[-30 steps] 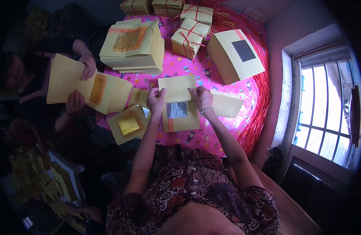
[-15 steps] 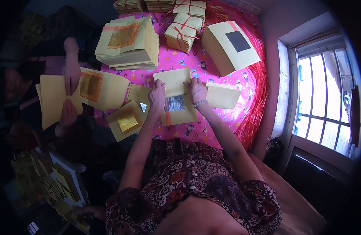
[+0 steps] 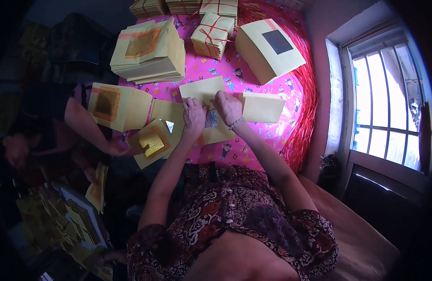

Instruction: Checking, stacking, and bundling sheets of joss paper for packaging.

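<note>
Your forearms come up from the lower edge over a patterned dress. Left hand (image 3: 193, 116) and right hand (image 3: 227, 107) sit side by side, palms down, fingers curled and pressing on a yellow paper sheet (image 3: 204, 91). The sheet lies flat on the pink tabletop (image 3: 253, 145), long axis running left to right, tilted slightly up to the right; its far part shows beyond your fingertips, a silver foil square (image 3: 212, 118) peeks between your wrists. Just right, a folded sheet (image 3: 263, 107). Left, a gold foil sheet (image 3: 152, 143). Another person's hand (image 3: 116, 148) reaches in there. Farther off: a paper stack (image 3: 148, 51), tied bundles (image 3: 211, 35).
</note>
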Motion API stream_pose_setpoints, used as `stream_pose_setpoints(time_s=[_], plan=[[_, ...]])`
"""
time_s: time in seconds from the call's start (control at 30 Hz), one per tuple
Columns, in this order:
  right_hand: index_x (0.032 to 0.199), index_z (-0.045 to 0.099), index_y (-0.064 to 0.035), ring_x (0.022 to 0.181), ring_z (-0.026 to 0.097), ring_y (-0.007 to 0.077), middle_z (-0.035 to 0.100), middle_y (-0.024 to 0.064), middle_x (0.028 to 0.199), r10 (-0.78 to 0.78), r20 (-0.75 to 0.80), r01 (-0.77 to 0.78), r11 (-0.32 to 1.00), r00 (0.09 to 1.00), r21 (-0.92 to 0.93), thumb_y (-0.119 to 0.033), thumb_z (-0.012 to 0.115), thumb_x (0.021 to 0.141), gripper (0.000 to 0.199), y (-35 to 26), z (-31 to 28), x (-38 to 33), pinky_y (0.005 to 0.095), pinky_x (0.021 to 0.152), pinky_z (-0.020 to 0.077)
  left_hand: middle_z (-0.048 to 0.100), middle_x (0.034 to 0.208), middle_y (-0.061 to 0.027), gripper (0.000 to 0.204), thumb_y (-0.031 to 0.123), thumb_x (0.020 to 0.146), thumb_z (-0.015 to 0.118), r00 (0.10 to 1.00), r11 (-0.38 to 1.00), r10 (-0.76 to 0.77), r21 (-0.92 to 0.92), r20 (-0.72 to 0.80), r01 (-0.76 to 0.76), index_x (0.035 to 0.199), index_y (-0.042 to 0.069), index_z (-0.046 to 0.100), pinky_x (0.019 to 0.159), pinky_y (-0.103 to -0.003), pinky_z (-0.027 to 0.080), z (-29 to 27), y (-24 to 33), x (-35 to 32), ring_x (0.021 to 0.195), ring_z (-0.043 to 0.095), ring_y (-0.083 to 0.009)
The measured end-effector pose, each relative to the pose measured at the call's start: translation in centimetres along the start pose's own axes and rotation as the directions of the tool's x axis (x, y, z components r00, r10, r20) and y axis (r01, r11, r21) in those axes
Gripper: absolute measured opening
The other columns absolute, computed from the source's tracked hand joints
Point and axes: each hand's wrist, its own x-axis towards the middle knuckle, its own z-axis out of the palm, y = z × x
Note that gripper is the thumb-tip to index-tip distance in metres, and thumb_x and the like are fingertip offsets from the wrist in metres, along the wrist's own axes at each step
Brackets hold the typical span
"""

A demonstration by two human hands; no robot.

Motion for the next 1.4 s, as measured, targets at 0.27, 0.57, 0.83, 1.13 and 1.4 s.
stream_pose_setpoints(time_s=[0.27,0.57,0.83,1.13,1.4], plan=[[0.089,0.052,-0.0068,0.084,0.06,0.0268,0.059,0.0102,0.084,-0.023,0.072,0.032,0.992,0.997,-0.121,-0.027,0.06,0.085,0.022,1.4,2.8,-2.1,0.0392,0.069,0.0437,0.049,0.102,-0.0189,0.047,0.04,0.081,0.067,0.997,1.0,-0.025,-0.013,-0.076,0.024,0.098,-0.001,0.051,0.08,-0.044,0.046,0.5,-0.2,-0.7,0.092,0.052,-0.0368],[0.09,0.051,-0.0065,0.083,0.06,0.0277,0.059,0.0109,0.084,-0.007,0.052,0.008,1.0,0.999,-0.026,-0.026,0.06,0.085,0.022,1.5,2.7,-1.8,0.0402,0.07,0.0423,0.046,0.102,-0.0184,0.048,0.042,0.08,0.068,0.991,0.999,-0.008,-0.05,-0.136,0.001,0.096,0.001,0.048,0.079,-0.045,0.046,1.2,-0.9,-0.7,0.091,0.051,-0.036],[0.096,0.047,-0.0055,0.08,0.062,0.0313,0.061,0.0142,0.086,-0.054,0.145,0.056,0.998,0.988,-0.009,-0.026,0.061,0.084,0.027,1.7,1.8,-1.3,0.0413,0.069,0.0466,0.045,0.1,-0.016,0.045,0.04,0.08,0.07,0.989,0.96,-0.031,-0.28,-0.144,-0.011,0.093,0.004,0.048,0.077,-0.045,0.046,0.5,-1.6,-0.6,0.091,0.052,-0.035],[0.093,0.052,-0.0126,0.081,0.06,0.0192,0.055,0.0045,0.083,-0.382,0.258,0.445,0.854,0.888,-0.268,-0.026,0.051,0.088,0.015,2.3,1.0,-0.5,0.034,0.074,0.0448,0.055,0.083,-0.0104,0.026,0.027,0.087,0.064,0.938,0.836,-0.224,-0.547,-0.265,0.044,0.095,0.004,0.055,0.072,-0.04,0.044,-0.3,-4.3,-0.3,0.078,0.055,-0.0249],[0.088,0.052,-0.0147,0.083,0.056,0.0171,0.05,0.002,0.086,-0.521,0.127,0.536,0.813,0.844,-0.228,-0.019,0.051,0.081,0.009,1.3,0.1,-0.1,0.0327,0.073,0.0426,0.062,0.097,-0.0163,0.033,0.023,0.091,0.06,0.84,0.17,-0.391,-0.867,0.377,0.468,0.113,0.0,0.05,0.074,-0.037,0.058,-0.3,-5.5,0.8,0.079,0.066,-0.0246]])
